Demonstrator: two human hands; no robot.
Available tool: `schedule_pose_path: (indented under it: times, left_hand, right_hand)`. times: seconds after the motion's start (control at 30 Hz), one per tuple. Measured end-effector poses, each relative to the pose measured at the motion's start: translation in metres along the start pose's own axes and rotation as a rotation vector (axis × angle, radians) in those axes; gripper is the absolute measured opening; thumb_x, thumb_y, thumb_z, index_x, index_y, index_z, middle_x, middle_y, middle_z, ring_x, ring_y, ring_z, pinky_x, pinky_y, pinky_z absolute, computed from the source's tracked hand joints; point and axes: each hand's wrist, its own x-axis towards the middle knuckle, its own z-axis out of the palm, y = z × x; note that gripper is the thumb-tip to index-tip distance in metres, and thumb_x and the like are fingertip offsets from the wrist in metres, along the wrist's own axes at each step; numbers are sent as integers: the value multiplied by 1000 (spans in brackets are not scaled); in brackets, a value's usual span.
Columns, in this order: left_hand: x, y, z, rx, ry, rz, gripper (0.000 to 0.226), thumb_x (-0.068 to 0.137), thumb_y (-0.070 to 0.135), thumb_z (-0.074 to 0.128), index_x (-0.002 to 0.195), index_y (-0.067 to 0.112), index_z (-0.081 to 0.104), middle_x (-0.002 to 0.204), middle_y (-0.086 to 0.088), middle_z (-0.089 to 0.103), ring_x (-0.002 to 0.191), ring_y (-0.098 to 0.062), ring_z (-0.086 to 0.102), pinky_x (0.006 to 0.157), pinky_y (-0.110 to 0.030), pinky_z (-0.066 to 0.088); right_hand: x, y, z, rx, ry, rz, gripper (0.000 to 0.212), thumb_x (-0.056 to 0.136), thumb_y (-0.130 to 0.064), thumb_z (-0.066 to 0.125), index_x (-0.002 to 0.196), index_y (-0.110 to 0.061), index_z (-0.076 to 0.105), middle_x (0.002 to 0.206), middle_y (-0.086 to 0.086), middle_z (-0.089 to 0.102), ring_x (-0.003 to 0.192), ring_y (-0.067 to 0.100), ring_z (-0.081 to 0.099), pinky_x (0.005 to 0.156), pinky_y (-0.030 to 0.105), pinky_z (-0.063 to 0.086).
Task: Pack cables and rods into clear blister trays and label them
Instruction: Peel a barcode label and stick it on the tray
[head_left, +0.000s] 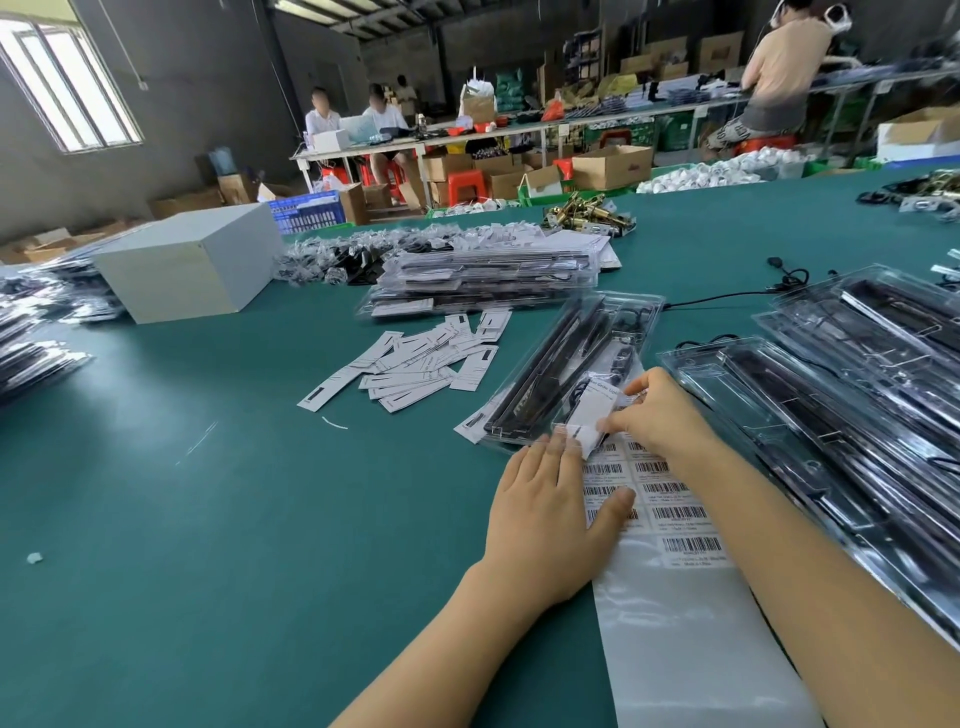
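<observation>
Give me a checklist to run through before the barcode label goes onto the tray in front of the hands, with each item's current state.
1. Label sheet held steady: ok, the left hand lies flat on its left edge.
2. Label picked up: cannot tell, the right hand has its fingers pinched at the sheet's top edge, but blur hides whether a label is lifted.
3. Tray loaded: ok, black rods and a cable show inside.
4. Tray's paper insert in place: ok, white card visible at its near end.
5. Labels left on the sheet: ok, several barcode rows remain.
6. Tray closed: cannot tell.
</observation>
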Motion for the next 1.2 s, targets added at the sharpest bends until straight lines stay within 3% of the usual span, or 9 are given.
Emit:
schedule_pose_path:
  times: [0.43, 0.5, 0.57, 0.63, 0.73, 0.87, 1.0, 1.1, 1.2]
  left_hand:
    - [1, 2, -3, -1, -19, -31, 78, 92, 68, 24, 153, 20, 17, 161, 3, 11, 147, -14, 6, 119, -30, -1]
    - [-2, 3, -6, -72, 8, -13, 69, 95, 58, 33, 150, 17, 28, 159, 1, 22, 146, -15, 15, 119, -28, 6]
    - [-9, 3, -13, -227, 152, -40, 39, 96, 38, 46, 126, 18, 59, 136, 3, 54, 129, -15, 44, 108, -28, 32]
    - [-16, 1, -20, -303, 368, -116, 15, 90, 18, 53, 93, 15, 67, 95, 2, 67, 90, -18, 58, 76, -33, 49]
    - [-17, -9, -26, -259, 582, -131, 30, 77, -1, 54, 99, 10, 72, 90, -5, 66, 78, -27, 58, 66, -36, 48]
    - [-11, -13, -27, -198, 399, 18, 52, 72, -6, 48, 115, 12, 70, 116, -3, 66, 103, -32, 57, 83, -42, 49]
    - [-7, -14, -22, -158, 277, 30, 48, 78, -2, 48, 118, 15, 68, 117, -1, 66, 108, -32, 54, 88, -41, 47]
    - [-5, -14, -21, -155, 255, 14, 47, 81, -1, 48, 119, 18, 67, 119, 2, 64, 111, -29, 50, 88, -41, 46]
    - [-5, -13, -20, -122, 240, 16, 50, 80, 3, 44, 121, 19, 66, 120, 4, 64, 111, -28, 48, 88, -38, 45]
  right_hand:
    - [-3, 3, 3, -198, 112, -109, 51, 65, -57, 79, 81, -20, 48, 71, -5, 58, 62, 12, 51, 51, 29, 31]
    - [-3, 2, 4, -198, 127, -109, 49, 65, -56, 79, 78, -20, 48, 67, -6, 57, 58, 11, 50, 49, 28, 29]
    - [-3, 3, 4, -175, 116, -105, 47, 65, -53, 80, 79, -19, 51, 67, -6, 60, 58, 11, 52, 49, 28, 31]
    - [-4, 4, 4, -145, 109, -106, 44, 66, -51, 80, 82, -19, 55, 70, -5, 63, 63, 13, 56, 51, 28, 34]
    - [-2, 7, 2, -54, 116, -109, 35, 69, -45, 80, 79, -20, 58, 71, -7, 66, 70, 13, 62, 58, 29, 44]
    - [-2, 8, 0, -5, 119, -124, 29, 69, -41, 82, 74, -23, 59, 70, -8, 66, 69, 12, 62, 62, 31, 48]
    - [-2, 10, -3, 7, 77, -107, 19, 77, -31, 77, 77, -21, 61, 71, -5, 68, 65, 11, 62, 57, 29, 46]
    - [0, 11, -14, 171, -62, -44, 5, 88, -7, 64, 85, -11, 64, 76, 8, 70, 62, 13, 62, 57, 26, 49]
    - [-1, 8, -20, 268, -84, -3, 20, 93, 5, 46, 86, 0, 64, 70, 12, 67, 58, 17, 63, 50, 19, 52]
